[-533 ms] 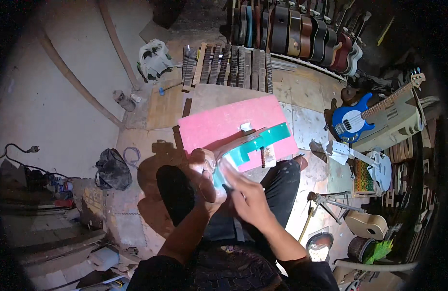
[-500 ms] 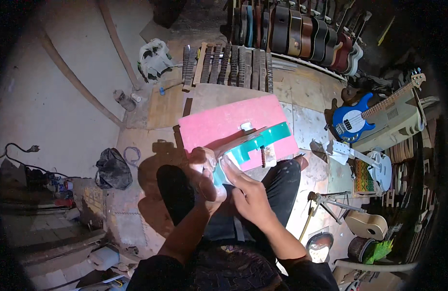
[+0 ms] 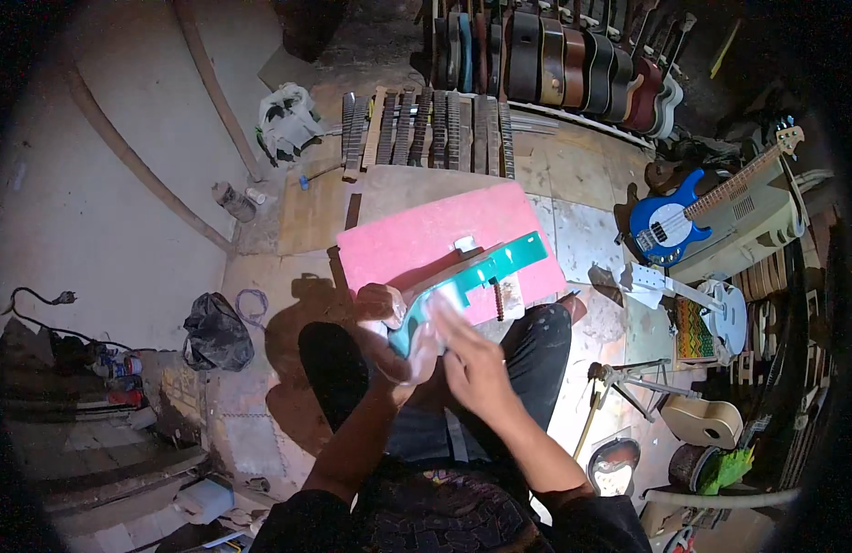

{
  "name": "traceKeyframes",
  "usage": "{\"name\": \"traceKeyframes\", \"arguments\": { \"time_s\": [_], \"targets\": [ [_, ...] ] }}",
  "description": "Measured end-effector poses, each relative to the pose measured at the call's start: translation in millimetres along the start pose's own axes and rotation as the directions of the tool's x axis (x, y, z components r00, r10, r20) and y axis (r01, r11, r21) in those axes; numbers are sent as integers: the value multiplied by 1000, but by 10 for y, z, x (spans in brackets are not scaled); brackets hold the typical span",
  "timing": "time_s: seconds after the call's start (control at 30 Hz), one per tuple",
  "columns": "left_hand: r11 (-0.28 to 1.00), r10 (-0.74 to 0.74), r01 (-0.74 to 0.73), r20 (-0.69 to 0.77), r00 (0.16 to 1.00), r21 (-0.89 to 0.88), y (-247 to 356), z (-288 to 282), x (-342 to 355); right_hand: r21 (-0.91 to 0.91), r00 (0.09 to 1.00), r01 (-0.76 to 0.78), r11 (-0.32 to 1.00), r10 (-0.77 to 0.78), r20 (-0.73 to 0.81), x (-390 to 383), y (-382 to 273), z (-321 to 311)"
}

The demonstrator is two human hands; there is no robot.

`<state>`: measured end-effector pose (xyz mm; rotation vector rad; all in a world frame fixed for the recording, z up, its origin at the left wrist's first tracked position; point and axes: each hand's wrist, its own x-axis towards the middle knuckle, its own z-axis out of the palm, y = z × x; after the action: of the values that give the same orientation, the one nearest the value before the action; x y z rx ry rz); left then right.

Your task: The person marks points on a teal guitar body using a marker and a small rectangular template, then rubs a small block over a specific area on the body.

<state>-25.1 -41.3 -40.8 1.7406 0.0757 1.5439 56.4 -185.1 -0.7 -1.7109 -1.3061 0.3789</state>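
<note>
Fingers of left hand (image 3: 378,339) wrapped round lower end of glossy teal piece (image 3: 511,255). Right hand (image 3: 476,366) on pale pad (image 3: 446,302), motion-blurred, can't tell how closed. Pad's just slid up teal face, baring more near left hand, so rubbing stroke's probably mid-run imo. Teal piece slants over near side of pink board (image 3: 398,241). Guitar necks (image 3: 426,129) lined up beyond, blue bass (image 3: 667,223) off right.
</note>
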Motion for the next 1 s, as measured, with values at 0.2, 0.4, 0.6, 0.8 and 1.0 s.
{"name": "traceKeyframes", "arguments": {
  "time_s": [0.2, 0.4, 0.6, 0.8, 1.0],
  "targets": [
    [985, -132, 137, -55, 990, 101, 88, 99, -11, -160, 995, -102, 982, 100, -17, 24, -85, -111],
    [970, -238, 239, 40, 970, -35, 38, -12, 81, -153, 997, -78, 985, 78, -11, 178, -167, -116],
    [922, -240, 218, -30, 970, -320, 43, 136, 38, -116, 986, -160, 980, 163, 20, 324, -164, -150],
    [866, -300, 253, -43, 953, -432, -80, 68, -19, -103, 985, -164, 981, 169, 39, 89, -170, -124],
    [913, -284, 254, -53, 957, -319, -89, 46, 27, -155, 997, -72, 985, 68, -27, 138, -144, -38]
  ]
}}
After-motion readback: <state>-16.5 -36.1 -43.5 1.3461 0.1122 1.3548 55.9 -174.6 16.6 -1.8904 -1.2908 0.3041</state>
